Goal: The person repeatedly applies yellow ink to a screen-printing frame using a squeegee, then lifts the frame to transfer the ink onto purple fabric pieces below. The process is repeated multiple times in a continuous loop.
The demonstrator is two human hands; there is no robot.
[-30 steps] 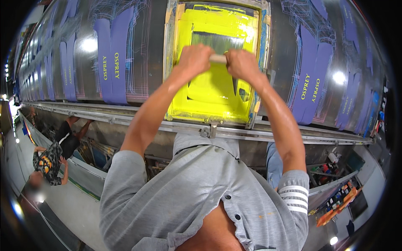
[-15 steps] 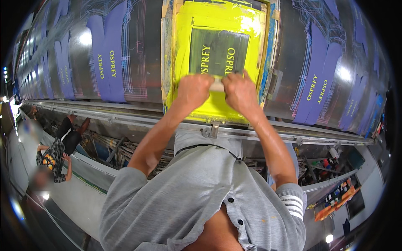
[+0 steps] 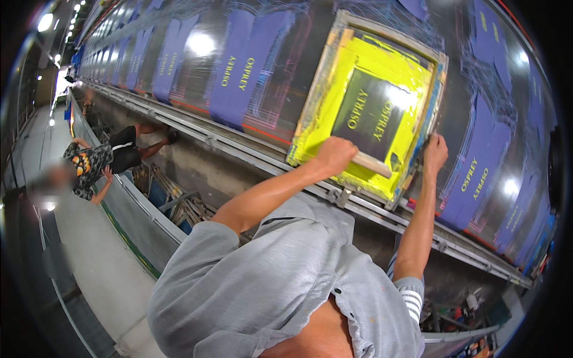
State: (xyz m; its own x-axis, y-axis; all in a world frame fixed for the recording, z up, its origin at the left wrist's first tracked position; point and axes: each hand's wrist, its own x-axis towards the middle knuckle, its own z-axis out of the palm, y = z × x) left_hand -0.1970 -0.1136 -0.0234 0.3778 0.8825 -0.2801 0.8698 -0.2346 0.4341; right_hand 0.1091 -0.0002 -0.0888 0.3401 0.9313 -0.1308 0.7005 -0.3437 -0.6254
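A wooden-framed printing screen (image 3: 314, 95) lies on the long dark table, tilted in the view. Yellow ink is smeared thickly round its dark mesh window (image 3: 369, 113), which has yellow lettering. My left hand (image 3: 336, 156) is closed round one end of a squeegee (image 3: 373, 164) with a pale wooden handle, at the near end of the screen. The rest of that handle is uncovered. My right hand (image 3: 436, 154) is closed at the screen's right side edge, where a metal handle sits; my fingers hide most of it.
Purple fabric pieces (image 3: 239, 65) with yellow lettering lie in rows along the table, on both sides of the screen. A metal rail (image 3: 239, 143) follows the near table edge. At left, another person (image 3: 92, 158) is in the aisle. Sticks (image 3: 185, 206) are stacked below.
My right hand has left the squeegee and moved to the screen's right edge. My left hand still grips the squeegee, now nearer the screen's near end. The whole view has turned.
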